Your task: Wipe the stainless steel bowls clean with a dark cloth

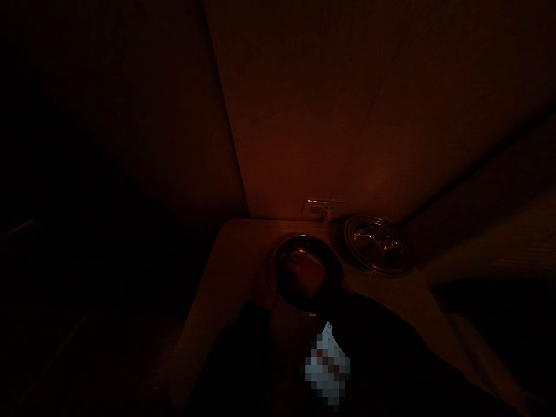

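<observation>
Round metal bowl (337, 277), shiny-rimmed, dim inside, on the table (230, 249). Left hand (264, 284) at its left side; right hand (315, 281) apparently inside. Finger spread and contents: cannot tell.

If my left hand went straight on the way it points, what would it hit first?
Probably the bowl, whose rim is right beside your left hand; it's too dark to tell whether they touch.

round bowl (332, 253) glossy metal with smooth rim, second vessel (355, 255) shiny metal, table (230, 249) matt, wood-like, wall panel (286, 133) smooth, matt, sleeves (382, 330) dark, matt cloth
</observation>
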The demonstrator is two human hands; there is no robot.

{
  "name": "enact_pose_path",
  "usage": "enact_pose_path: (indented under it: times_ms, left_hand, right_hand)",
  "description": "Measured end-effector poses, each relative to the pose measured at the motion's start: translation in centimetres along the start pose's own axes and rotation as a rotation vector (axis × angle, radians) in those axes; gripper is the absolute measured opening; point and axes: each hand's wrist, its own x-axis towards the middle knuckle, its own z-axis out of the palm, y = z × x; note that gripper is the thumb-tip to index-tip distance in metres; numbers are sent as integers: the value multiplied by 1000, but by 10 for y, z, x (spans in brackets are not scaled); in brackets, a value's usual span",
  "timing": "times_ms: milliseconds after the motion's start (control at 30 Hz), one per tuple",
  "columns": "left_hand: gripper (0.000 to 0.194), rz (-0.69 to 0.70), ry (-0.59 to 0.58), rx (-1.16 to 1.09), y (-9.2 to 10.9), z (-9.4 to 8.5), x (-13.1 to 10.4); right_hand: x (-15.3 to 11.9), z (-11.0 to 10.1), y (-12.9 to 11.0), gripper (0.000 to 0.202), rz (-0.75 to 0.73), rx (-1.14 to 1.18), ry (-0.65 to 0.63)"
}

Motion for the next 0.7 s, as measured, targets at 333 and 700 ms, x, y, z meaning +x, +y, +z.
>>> enact_pose_path:
  times_ms: [333,700]
  left_hand:
    - [51,34,44,47,-1,3,-9]
    - [33,-77,198,-84,8,-2,-5]
  right_hand:
    - [0,-10,22,31,321,-108,100]
    - [3,-1,5,34,-47,-18,-28]
